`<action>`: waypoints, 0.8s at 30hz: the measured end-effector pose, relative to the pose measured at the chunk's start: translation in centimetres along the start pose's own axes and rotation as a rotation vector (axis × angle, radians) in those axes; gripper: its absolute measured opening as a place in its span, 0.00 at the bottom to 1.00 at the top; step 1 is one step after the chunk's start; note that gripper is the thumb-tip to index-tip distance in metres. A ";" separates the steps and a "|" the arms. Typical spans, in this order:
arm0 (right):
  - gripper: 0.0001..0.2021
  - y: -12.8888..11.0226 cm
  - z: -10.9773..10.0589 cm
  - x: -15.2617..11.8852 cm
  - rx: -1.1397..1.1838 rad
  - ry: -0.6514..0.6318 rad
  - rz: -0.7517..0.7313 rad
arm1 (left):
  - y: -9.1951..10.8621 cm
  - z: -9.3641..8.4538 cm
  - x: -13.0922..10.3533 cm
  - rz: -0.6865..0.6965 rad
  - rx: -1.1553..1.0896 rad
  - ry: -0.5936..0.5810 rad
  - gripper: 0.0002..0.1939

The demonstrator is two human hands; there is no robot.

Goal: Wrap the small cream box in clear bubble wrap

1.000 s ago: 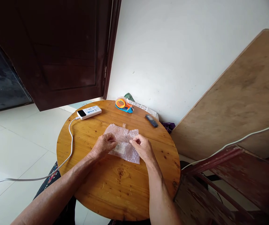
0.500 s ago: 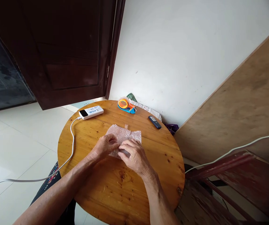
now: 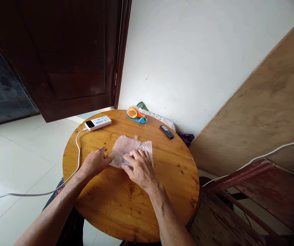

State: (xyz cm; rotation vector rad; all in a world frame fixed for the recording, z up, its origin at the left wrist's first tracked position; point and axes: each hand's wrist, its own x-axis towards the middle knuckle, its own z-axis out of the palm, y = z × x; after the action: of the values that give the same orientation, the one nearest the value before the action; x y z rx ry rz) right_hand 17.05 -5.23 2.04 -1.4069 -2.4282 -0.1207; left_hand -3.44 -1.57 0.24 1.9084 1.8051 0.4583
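Note:
A sheet of bubble wrap (image 3: 122,144) lies on the round wooden table. Near its front middle, a small flat clear or greyish thing (image 3: 127,162) shows partly; my right hand covers the rest, so I cannot tell its kind. My right hand (image 3: 140,167) bears down on the wrap and this thing, fingers bent over them and thumb at the front edge. At the wrap's left edge is my left hand (image 3: 95,162), its fingers apart and nothing held, the fingertips close to or touching the plastic. A short strip of tape (image 3: 136,137) sticks out behind the wrap.
An orange and blue tape dispenser (image 3: 136,114) stands at the table's (image 3: 106,205) far edge. To its right lies a dark handheld device (image 3: 166,131). A white power bank (image 3: 98,123) with a cable (image 3: 79,150) sits at the back left. A worn red wooden chair (image 3: 246,184) stands right.
My left hand has come away from the middle of the bubble wrap to its left edge and opened. The wrap's left side now lies flatter and wider. My right hand stays on the wrap.

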 end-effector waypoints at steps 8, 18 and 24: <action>0.09 -0.1 0.0 -0.1 -0.020 0.002 0.012 | -0.1 1.6 0.5 -0.097 -0.428 -0.066 0.19; 0.10 -0.2 0.1 0.0 0.012 -0.015 0.035 | 4.0 2.1 -0.8 -0.041 -0.997 -0.185 0.19; 0.17 0.8 -0.4 -0.4 0.277 0.033 0.085 | 5.6 2.4 -1.1 0.131 -0.645 -0.161 0.12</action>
State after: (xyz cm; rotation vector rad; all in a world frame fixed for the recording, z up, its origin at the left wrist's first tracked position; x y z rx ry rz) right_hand 18.08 -5.27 2.25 -1.3660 -2.2512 0.2033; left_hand 2.43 -3.03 1.35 1.5521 1.2287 0.7944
